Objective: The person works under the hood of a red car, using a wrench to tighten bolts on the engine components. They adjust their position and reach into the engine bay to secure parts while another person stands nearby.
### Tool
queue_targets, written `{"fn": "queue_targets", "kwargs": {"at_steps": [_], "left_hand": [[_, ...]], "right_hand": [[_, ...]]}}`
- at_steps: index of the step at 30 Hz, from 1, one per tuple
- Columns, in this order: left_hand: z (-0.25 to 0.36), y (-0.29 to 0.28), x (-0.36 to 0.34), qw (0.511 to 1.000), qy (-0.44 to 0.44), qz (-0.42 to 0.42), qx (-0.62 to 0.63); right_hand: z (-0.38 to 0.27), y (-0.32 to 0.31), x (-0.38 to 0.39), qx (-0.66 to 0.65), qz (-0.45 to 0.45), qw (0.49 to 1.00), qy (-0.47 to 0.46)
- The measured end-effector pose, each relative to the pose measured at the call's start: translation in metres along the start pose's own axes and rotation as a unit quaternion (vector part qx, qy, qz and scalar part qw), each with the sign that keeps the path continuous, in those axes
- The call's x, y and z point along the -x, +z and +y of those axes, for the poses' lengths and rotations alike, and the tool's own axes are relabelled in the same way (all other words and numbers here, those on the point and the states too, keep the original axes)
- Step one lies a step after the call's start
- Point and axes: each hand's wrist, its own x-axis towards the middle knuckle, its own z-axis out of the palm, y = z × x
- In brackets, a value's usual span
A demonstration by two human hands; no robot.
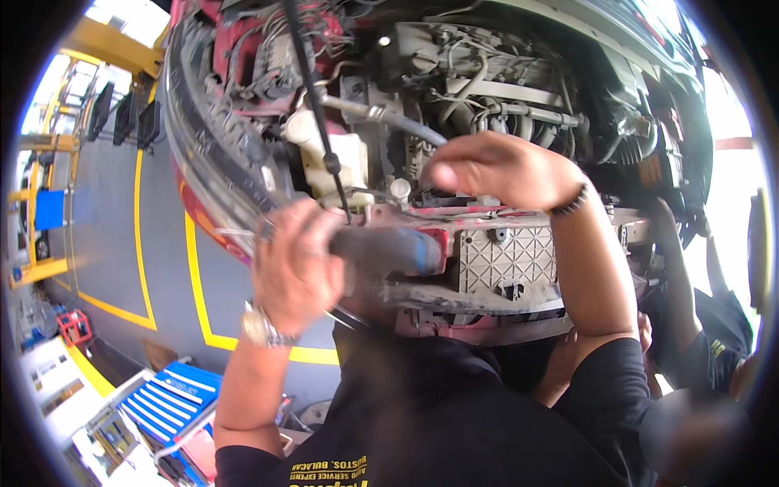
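My left hand [296, 264], a watch on its wrist, is blurred, its fingers curled at the car's front left. Against the fingers lies a dark, smeared cylinder-like thing [381, 247] with a blue end, its kind unclear. A thin metal rod [345, 320] sticks out below the same hand. My right hand [503, 170], with a dark bead bracelet, hovers over the front of the engine bay. Its fingers point left, held out and slightly bent, and nothing shows in them. Beneath it runs the pinkish front crossmember [487, 217].
A black prop rod [312, 97] slants down past a whitish reservoir [333, 154]. The engine [479, 65] lies beyond. At right a co-worker's arm [677, 260] reaches into the car. A blue tool cart [170, 398] stands at lower left, by a yellow-lined grey floor [166, 268].
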Motion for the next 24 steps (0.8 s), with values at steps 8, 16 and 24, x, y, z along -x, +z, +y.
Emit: {"fn": "queue_targets", "kwargs": {"at_steps": [8,16,24], "left_hand": [[0.056,0.038,-0.099,0.986,0.081,-0.123,0.071],[0.022,0.09,-0.063,0.879,-0.265,-0.256,0.303],[0.0,0.134,-0.055,0.87,-0.08,-0.486,0.031]], "right_hand": [[-0.021,-0.038,0.066,0.236,0.083,0.964,-0.084],[0.064,-0.097,0.118,0.263,0.195,0.945,0.018],[0.112,-0.083,0.076,0.292,0.099,0.947,-0.087]]}}
